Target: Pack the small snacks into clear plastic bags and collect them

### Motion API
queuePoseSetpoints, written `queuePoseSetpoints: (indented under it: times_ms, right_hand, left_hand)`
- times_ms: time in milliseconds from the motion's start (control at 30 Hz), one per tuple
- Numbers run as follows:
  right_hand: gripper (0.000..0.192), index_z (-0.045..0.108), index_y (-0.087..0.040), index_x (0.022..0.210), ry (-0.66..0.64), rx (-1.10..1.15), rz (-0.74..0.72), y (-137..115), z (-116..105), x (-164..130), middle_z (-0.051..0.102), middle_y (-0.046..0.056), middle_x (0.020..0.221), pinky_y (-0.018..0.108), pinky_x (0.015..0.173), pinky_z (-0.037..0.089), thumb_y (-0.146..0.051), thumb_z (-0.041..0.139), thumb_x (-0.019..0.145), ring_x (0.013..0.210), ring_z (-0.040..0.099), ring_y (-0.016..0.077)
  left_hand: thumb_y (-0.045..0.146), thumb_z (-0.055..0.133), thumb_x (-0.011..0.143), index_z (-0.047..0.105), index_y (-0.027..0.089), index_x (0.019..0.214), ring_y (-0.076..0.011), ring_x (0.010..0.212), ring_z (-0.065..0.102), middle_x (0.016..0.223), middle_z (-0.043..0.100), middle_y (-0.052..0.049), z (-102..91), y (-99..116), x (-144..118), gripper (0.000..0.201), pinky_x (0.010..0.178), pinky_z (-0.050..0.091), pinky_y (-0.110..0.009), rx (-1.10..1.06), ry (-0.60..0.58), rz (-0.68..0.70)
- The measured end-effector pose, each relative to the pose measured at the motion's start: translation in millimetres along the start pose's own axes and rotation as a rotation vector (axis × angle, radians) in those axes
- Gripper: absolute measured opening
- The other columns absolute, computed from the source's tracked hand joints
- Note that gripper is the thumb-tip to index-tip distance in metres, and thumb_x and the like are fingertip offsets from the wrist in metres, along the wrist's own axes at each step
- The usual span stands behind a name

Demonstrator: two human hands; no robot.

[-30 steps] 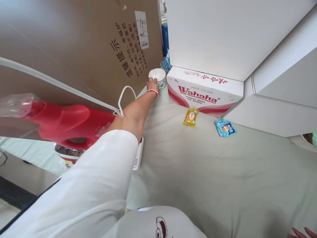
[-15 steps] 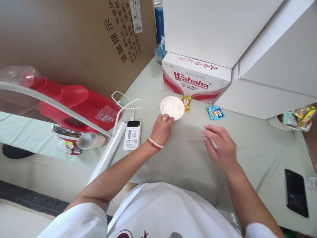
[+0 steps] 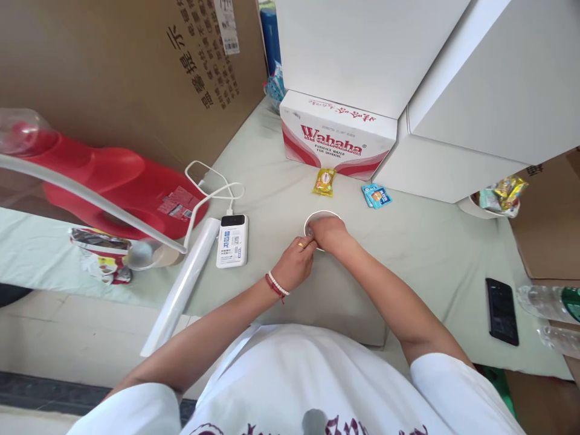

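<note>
A round white cup (image 3: 317,215) stands on the cloth-covered table in front of me, its mouth facing up. My left hand (image 3: 295,263), with a ring and a beaded bracelet, is closed on the near rim of this cup. My right hand (image 3: 331,233) reaches down into the cup, and its fingers are hidden inside. That hand also covers most of the cup's contents. Just beyond the cup lies a small yellow packet (image 3: 324,182). Farther right are blue packets (image 3: 376,196).
A white and red Wahaha carton (image 3: 338,139) stands at the back. On the left are a power bank (image 3: 232,244) with a white cable, a plastic roll (image 3: 183,284) and a red jug (image 3: 113,187). A phone (image 3: 502,311) and plastic bottles (image 3: 548,302) sit at the right.
My right hand has moved left from above the table into the cup. The cup now stands nearer to me, away from the yellow packet, with my left hand still on its rim.
</note>
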State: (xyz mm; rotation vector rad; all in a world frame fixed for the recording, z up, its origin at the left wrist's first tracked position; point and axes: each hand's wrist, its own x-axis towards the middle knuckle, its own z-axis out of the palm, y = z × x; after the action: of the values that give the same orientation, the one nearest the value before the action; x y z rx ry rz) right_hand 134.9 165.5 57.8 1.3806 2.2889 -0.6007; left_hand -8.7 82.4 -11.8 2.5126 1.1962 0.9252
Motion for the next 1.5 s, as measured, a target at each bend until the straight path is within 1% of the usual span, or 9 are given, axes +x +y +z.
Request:
queuePoseSetpoints:
  times_ms: [333,533,633,733,967,1067,1233,1367,1500]
  right_hand:
    - [0.046,0.067,-0.023,0.135,0.503,0.658,-0.116,52.4,23.2,-84.2,0.074,0.005,0.13,0.033,0.097,0.054,-0.024,0.057,0.09,0.112,0.071,0.0228]
    - [0.052,0.058,-0.018,0.141,1.102,0.51,0.498,152.2,6.1,-91.3,0.072,0.012,0.12,0.045,0.099,0.053,-0.033,0.055,0.092,0.109,0.068,0.0286]
    - [0.057,0.047,-0.008,0.149,1.043,0.311,0.772,195.1,0.7,-58.9,0.06,0.024,0.138,0.051,0.111,0.043,-0.022,0.045,0.094,0.129,0.057,0.033]
    - [0.064,0.039,-0.008,0.155,0.675,0.298,0.734,211.8,2.4,-31.6,0.051,0.027,0.149,0.055,0.113,0.039,-0.021,0.048,0.094,0.139,0.048,0.0368]
    - [0.063,0.039,-0.015,0.158,0.823,0.146,0.353,135.4,2.7,-80.3,0.044,0.024,0.157,0.054,0.114,0.04,-0.024,0.052,0.097,0.143,0.044,0.036]
    - [0.053,0.055,-0.022,0.148,0.359,0.143,-0.029,78.5,7.6,-93.9,0.066,0.015,0.135,0.037,0.099,0.051,-0.02,0.055,0.095,0.12,0.064,0.028]
    - [0.03,0.073,-0.016,0.12,-0.104,0.054,-0.075,28.7,33.7,-69.7,0.075,0.014,0.113,0.029,0.082,0.05,-0.018,0.057,0.095,0.098,0.071,0.0244]
    - [0.029,0.075,-0.016,0.107,0.049,0.108,-0.066,20.9,42.3,-87.9,0.075,0.011,0.1,0.028,0.08,0.049,-0.016,0.048,0.099,0.09,0.07,0.0222]
    - [0.036,0.067,-0.02,0.126,0.709,0.219,0.065,43.6,22.0,-134.8,0.069,0.012,0.118,0.033,0.095,0.051,-0.023,0.04,0.103,0.106,0.067,0.0235]
  left_hand:
    - [0.008,0.048,0.089,0.047,0.017,0.136,-0.0202,0.094,0.068,0.112,0.066,-0.011,4.9,-8.3,-2.7,0.047,0.086,0.06,-0.038,-0.133,0.075,-0.213]
    - [0.015,0.054,0.094,0.068,0.019,0.098,-0.023,0.097,0.065,0.102,0.065,-0.011,-1.2,0.3,7.5,0.014,0.084,0.059,-0.039,-0.124,-0.015,-0.058]
    - [0.013,0.053,0.095,0.068,0.02,0.103,-0.022,0.096,0.064,0.104,0.065,-0.01,-3.6,7.0,12.1,0.018,0.083,0.058,-0.039,-0.116,-0.006,-0.022]
    - [0.01,0.052,0.096,0.064,0.02,0.118,-0.0223,0.099,0.063,0.109,0.065,-0.011,-6.8,13.0,14.1,0.027,0.083,0.059,-0.038,-0.093,0.042,0.05]
    - [0.005,0.045,0.096,0.044,0.021,0.146,-0.0244,0.098,0.064,0.113,0.067,-0.014,-3.6,20.0,9.7,0.053,0.085,0.059,-0.041,-0.086,0.012,0.097]
    - [0.006,0.044,0.096,0.037,0.02,0.151,-0.0254,0.098,0.066,0.111,0.068,-0.014,8.2,23.5,8.9,0.057,0.086,0.059,-0.043,-0.122,-0.037,0.096]
    - [0.007,0.038,0.098,0.024,0.02,0.157,-0.0241,0.093,0.068,0.104,0.069,-0.011,23.3,24.5,4.3,0.063,0.083,0.059,-0.04,-0.127,-0.023,0.087]
    - [0.01,0.038,0.1,0.015,0.018,0.161,-0.0234,0.096,0.068,0.114,0.069,-0.014,22.0,20.1,-4.3,0.065,0.084,0.06,-0.039,-0.151,-0.006,0.049]
    - [0.014,0.043,0.101,0.03,0.016,0.154,-0.0223,0.098,0.068,0.114,0.068,-0.015,17.7,20.4,-5.0,0.055,0.086,0.06,-0.039,-0.151,-0.014,0.038]
